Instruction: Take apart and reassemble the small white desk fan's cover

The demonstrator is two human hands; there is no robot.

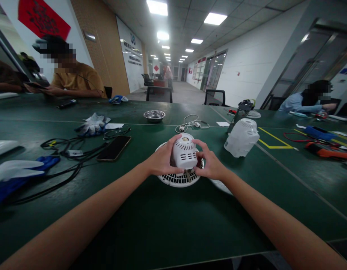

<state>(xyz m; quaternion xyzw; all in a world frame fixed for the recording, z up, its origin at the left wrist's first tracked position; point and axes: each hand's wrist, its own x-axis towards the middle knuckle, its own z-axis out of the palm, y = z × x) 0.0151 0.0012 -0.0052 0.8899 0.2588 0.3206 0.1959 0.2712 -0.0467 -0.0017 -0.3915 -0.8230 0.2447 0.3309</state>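
Note:
Between both hands is a white plastic fan motor housing [185, 152] with slotted vents. My left hand [163, 157] grips its left side, thumb along the lower edge. My right hand [209, 160] holds the right side, fingertips near the top and thumb near the bottom. Beneath the housing, a round white fan grille [177, 180] lies on the green table [173, 221]; some metal parts show under the housing's lower edge. Part of a pale curved piece [221, 185] is visible beside my right wrist, mostly hidden by the forearm.
A white vented cover [242, 138] and a dark bottle [241, 112] stand to the right. Behind are a metal bowl [154, 115] and a white cable [190, 123]. A phone [114, 148], black cables [77, 165] and gloves [93, 124] lie left. Two people sit across the table.

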